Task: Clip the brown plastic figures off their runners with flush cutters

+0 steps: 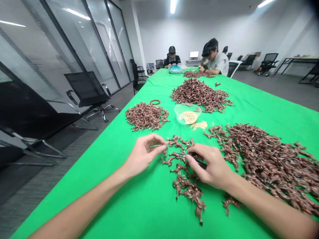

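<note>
My left hand (146,153) is closed in a pinch on a small brown animal figurine (164,152), partly hidden by the fingertips. Held in my right hand (211,166) is a slim tool that looks like black tweezers (201,164), its silver tip pointing left over the figurines. Under and between both hands lies a loose strip of brown figurines (188,189) on the green cloth. Just beyond stands a clear plastic bowl (178,114) with small pale pieces (189,117) in it, and more pale pieces (199,125) are spilled beside it.
A large figurine heap (271,162) spreads at right, with a smaller pile (147,116) at left and another (199,94) behind the bowl. A brown ring (155,102) lies near the left pile. Co-workers (216,61) sit at the table's far end by a blue bag (175,69).
</note>
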`<state>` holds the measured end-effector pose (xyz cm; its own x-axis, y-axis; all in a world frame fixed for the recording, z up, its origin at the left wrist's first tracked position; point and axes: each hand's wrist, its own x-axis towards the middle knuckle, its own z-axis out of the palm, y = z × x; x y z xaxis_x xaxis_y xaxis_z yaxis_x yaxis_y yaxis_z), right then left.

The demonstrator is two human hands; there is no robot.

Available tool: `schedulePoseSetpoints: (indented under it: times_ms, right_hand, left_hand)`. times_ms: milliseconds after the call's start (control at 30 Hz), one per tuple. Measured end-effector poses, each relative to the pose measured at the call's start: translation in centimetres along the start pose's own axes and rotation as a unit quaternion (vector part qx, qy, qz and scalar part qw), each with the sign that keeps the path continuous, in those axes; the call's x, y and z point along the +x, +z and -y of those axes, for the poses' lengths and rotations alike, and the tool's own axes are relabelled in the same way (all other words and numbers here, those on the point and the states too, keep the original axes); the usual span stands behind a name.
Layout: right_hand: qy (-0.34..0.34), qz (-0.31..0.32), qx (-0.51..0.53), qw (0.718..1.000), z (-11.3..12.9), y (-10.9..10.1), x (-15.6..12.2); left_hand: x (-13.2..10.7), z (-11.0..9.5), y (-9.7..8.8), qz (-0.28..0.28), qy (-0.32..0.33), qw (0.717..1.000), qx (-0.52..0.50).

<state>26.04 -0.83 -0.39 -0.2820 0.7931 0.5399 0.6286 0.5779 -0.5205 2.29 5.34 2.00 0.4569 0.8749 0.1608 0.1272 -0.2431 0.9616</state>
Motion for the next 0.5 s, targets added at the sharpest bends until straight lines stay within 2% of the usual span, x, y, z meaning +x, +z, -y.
schedulePoseSetpoints:
  times_ms: [200, 500]
  right_hand:
    - [-0.024, -0.031, -0.010, 0.999, 0.6, 0.1, -0.3]
    - [-0.124, -0.081, -0.121, 0.982, 1.0, -0.3, -0.4]
  left_hand:
    - [-0.9, -0.5, 1.4, -0.036, 0.035, 0.990, -0.133]
    - [-2.2, 0.0, 2.8, -0.009, -0.043, 0.982, -0.182]
